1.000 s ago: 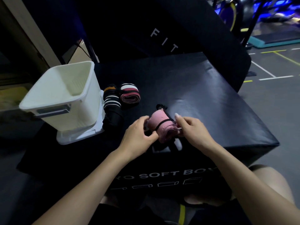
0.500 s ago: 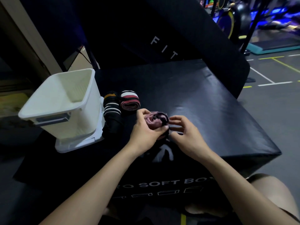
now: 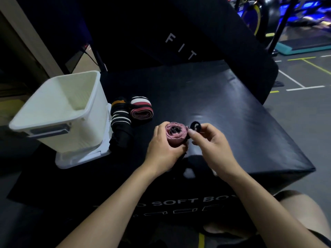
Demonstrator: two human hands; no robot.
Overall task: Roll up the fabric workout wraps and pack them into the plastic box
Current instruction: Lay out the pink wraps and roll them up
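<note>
My left hand [image 3: 163, 149] grips a rolled pink wrap [image 3: 176, 134], held end-on so its spiral faces me, above the black soft box [image 3: 223, 111]. Just right of the roll, my right hand [image 3: 209, 142] pinches the wrap's black loop [image 3: 195, 126] between thumb and fingertips. A rolled red-and-white striped wrap [image 3: 141, 109] lies on the box top, next to a black wrap with white stripes [image 3: 120, 119]. The empty white plastic box [image 3: 60, 111] stands on its lid at the left.
A black padded panel with white letters [image 3: 179, 45] leans behind the soft box. Gym floor with painted lines [image 3: 295, 83] and blue-lit equipment lie at the right. My knee [image 3: 295, 212] shows at the lower right.
The pink roll has been turned from lying sideways to facing end-on in my left hand. My right hand has shifted right and drawn the black loop out beside the roll.
</note>
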